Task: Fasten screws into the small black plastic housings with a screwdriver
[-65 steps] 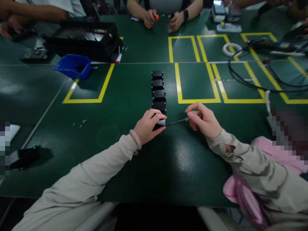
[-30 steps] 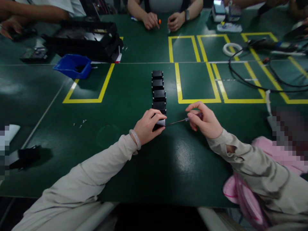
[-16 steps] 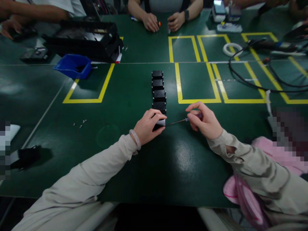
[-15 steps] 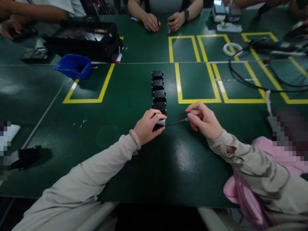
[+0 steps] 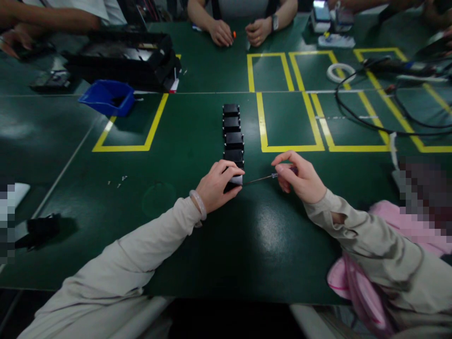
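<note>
The one view looks forward and down from the wearer's head, over the near edge of the green worktable (image 5: pixel 212 263). It takes in the left hand (image 5: pixel 218 186) and right hand (image 5: pixel 299 178) close by, at mid-height, and reaches a co-worker's hand (image 5: pixel 258 32) across the table.

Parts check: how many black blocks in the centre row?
5: farthest block, second block, third block, fourth block run toward the left hand; nearest block sits partly hidden under it. More could hide there.
</note>
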Available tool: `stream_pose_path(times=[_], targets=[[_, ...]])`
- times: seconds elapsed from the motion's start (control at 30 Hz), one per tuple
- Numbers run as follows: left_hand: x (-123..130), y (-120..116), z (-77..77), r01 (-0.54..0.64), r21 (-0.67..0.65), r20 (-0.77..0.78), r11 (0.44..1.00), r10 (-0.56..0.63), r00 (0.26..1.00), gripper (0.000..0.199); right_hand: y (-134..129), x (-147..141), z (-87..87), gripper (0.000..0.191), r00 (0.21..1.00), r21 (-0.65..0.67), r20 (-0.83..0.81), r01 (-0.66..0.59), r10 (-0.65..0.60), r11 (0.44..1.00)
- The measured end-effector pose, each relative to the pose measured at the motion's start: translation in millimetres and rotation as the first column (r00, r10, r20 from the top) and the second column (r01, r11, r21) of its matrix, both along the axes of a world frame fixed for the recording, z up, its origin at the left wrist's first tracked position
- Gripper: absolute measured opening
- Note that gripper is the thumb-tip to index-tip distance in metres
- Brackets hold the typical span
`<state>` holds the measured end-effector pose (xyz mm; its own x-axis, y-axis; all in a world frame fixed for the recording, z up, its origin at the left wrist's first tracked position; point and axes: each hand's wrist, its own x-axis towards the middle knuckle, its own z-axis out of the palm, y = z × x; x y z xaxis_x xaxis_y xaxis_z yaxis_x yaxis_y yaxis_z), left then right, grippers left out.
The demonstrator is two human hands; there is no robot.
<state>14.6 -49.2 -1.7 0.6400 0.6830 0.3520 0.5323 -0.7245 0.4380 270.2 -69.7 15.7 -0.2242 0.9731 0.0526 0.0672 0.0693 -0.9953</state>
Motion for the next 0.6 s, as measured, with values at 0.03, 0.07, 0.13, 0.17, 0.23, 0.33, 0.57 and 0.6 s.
stream_pose_path(times=[0.03, 0.07, 0.13, 0.17, 0.23, 0.33, 0.57, 0.6], targets=[[0.0, -0.1, 0.2, 0.001, 0.000, 0.000, 1.000, -0.001, 1.000, 0.032, -0.1, -0.1, -0.1, 0.020, 1.000, -0.011, -0.005, 0.002, -0.002, 1.000], [0.0, -0.1, 0.4, 0.002, 0.000, 0.000, 1.000, -0.002, 1.000, 0.032, -0.1, -0.1, -0.3, 0.020, 1.000, -0.018, -0.008, 0.003, -0.003, 1.000], [0.0, -0.3, 0.7, 0.003, 0.000, -0.004, 1.000, -0.003, 1.000, 0.032, 0.1, 0.1, -0.7, 0.021, 1.000, -0.016, -0.009, -0.003, 0.002, 1.000], [0.0, -0.4, 0.8, 0.003, 0.000, -0.005, 1.000, -0.003, 1.000, 0.032, 0.2, 0.3, -0.8, 0.021, 1.000, -0.007, -0.008, -0.006, 0.006, 1.000], [0.0, -0.5, 1.0, 0.006, 0.001, -0.004, 1.000, -0.006, 1.000, 0.032, 0.3, 0.7, -0.7, 0.022, 1.000, 0.017, -0.001, -0.011, 0.011, 1.000], [0.0, -0.6, 1.1, 0.008, 0.001, -0.002, 1.000, -0.008, 1.000, 0.032, 0.1, 0.7, -0.2, 0.022, 1.000, 0.021, 0.007, -0.005, 0.005, 1.000], [-0.9, -0.5, -0.5, 0.008, 0.000, -0.014, 1.000, -0.008, 1.000, 0.033, 0.1, 0.7, -0.3, 0.019, 1.000, -0.016, -0.009, -0.012, 0.012, 1.000], [-0.9, -0.5, -0.5, 0.008, 0.000, -0.015, 1.000, -0.008, 1.000, 0.033, 0.1, 1.1, -0.4, 0.019, 1.000, -0.004, -0.004, -0.019, 0.019, 1.000]])
